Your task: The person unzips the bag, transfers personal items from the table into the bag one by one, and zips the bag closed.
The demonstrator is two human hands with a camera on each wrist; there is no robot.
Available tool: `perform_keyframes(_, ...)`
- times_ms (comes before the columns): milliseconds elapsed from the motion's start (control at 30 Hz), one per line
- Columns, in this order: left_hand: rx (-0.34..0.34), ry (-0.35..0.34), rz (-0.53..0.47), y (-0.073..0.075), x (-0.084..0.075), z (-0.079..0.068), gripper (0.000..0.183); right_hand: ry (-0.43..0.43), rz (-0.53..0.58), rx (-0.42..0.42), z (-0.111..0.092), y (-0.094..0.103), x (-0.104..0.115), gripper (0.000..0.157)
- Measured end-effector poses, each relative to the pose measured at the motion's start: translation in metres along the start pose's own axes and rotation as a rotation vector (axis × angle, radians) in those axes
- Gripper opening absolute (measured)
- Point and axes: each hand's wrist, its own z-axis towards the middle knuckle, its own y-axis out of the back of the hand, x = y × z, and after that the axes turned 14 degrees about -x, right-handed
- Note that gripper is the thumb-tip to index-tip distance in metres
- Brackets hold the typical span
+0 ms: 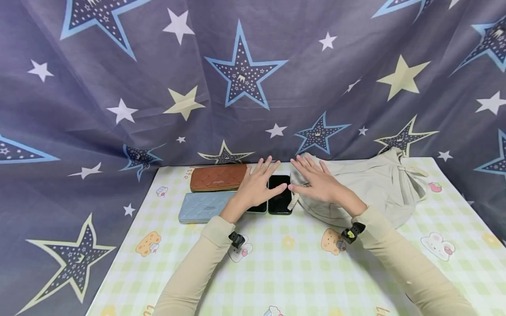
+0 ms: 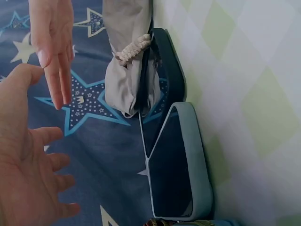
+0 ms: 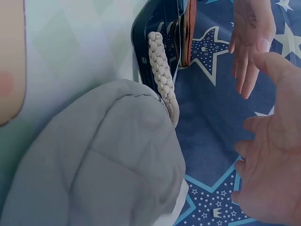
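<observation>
My left hand (image 1: 256, 186) is held over the row of flat things, fingers spread, holding nothing. Partly beneath it lies a phone in a pale case (image 2: 200, 165), mostly hidden in the head view. Beside that lies a phone in a dark case (image 1: 280, 199), its black screen facing up. My right hand (image 1: 322, 183) spreads its fingers above the left end of a soft grey-beige cloth bag (image 1: 367, 180). The two thumbs point at each other over the dark phone. A braided strap end (image 3: 162, 66) of the bag overlaps that phone's edge.
A brown quilted wallet (image 1: 217, 177) lies at the back left, with a light blue quilted wallet (image 1: 203, 206) in front of it. A green checked cloth (image 1: 288, 272) covers the table. Behind the table's back edge hangs a dark star-patterned curtain (image 1: 300, 87).
</observation>
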Motion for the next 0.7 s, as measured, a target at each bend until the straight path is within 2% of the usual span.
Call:
perform_keyframes(100, 0.009, 0.012, -0.008, 0.001, 0.000, 0.002, 0.082, 0.001, -0.002, 0.009, 0.001, 0.002, -0.001, 0.086)
perform_keyframes(233, 0.011, 0.027, -0.070, 0.003, -0.002, 0.005, 0.079, -0.006, 0.007, 0.012, 0.004, 0.009, -0.003, 0.086)
perform_keyframes(500, 0.078, 0.112, -0.333, 0.011, -0.011, 0.015, 0.078, -0.018, 0.118, -0.027, 0.010, 0.041, -0.017, 0.082)
perform_keyframes(700, 0.130, 0.243, -0.571, 0.016, -0.018, 0.024, 0.075, -0.083, 0.243, -0.057, 0.008, 0.075, -0.033, 0.077)
